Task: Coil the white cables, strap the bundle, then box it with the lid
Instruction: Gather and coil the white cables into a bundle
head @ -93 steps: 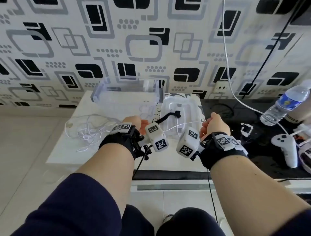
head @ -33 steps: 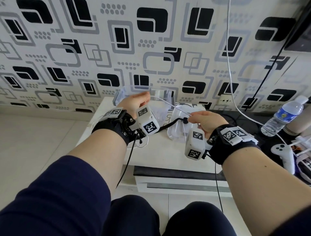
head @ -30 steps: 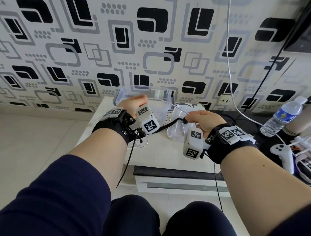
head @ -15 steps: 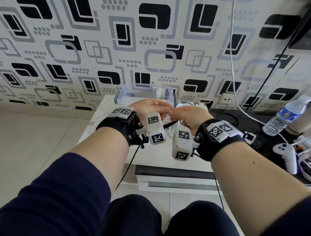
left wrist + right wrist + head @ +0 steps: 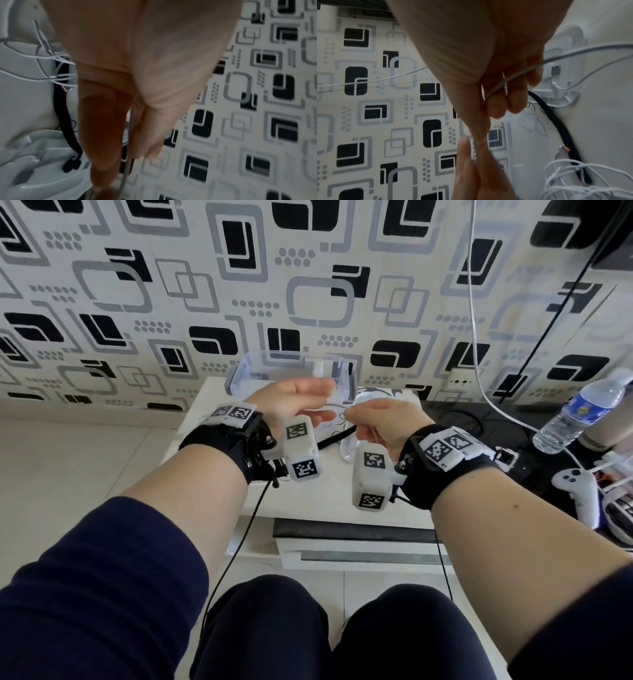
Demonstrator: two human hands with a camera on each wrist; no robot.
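Observation:
Above the white table, my left hand and right hand meet in front of the clear plastic box. A thin white cable runs between them. My left hand pinches the cable between thumb and fingers. My right hand curls its fingers round the same cable. The loose remainder of the white cables lies in a heap on the table. A black strap lies beneath my hands, next to the white lid.
A water bottle and a white game controller sit on the dark surface to the right. A white cord and a black cord hang down the patterned wall. Tiled floor lies to the left.
A second ago my hands were apart with the cable stretched between them. They have since come together in front of the box, still holding the cable.

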